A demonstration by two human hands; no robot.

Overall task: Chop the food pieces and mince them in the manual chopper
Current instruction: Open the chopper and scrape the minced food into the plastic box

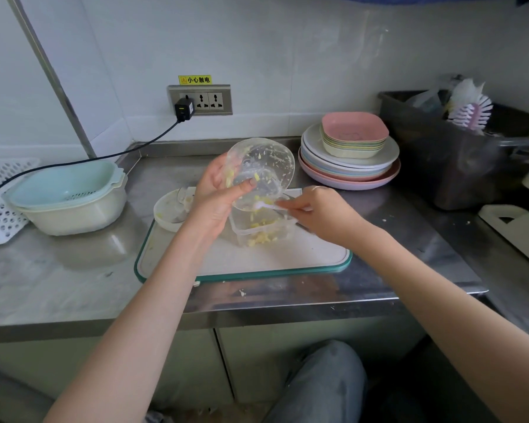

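My left hand grips the clear chopper bowl, tilted on its side above a clear square container. Yellow minced bits cling to the bowl's inside. My right hand pinches a small white utensil, whose tip reaches into the bowl's lower rim. Yellow minced food lies in the container, which stands on a white cutting board with a green edge. The chopper's lid with its blades lies upturned at the board's far left corner.
A pale blue colander in a cream basin stands at the left, next to a white perforated basket. A stack of plates and bowls is at the back right. A dark bin holds brushes. A black cable runs from the wall socket.
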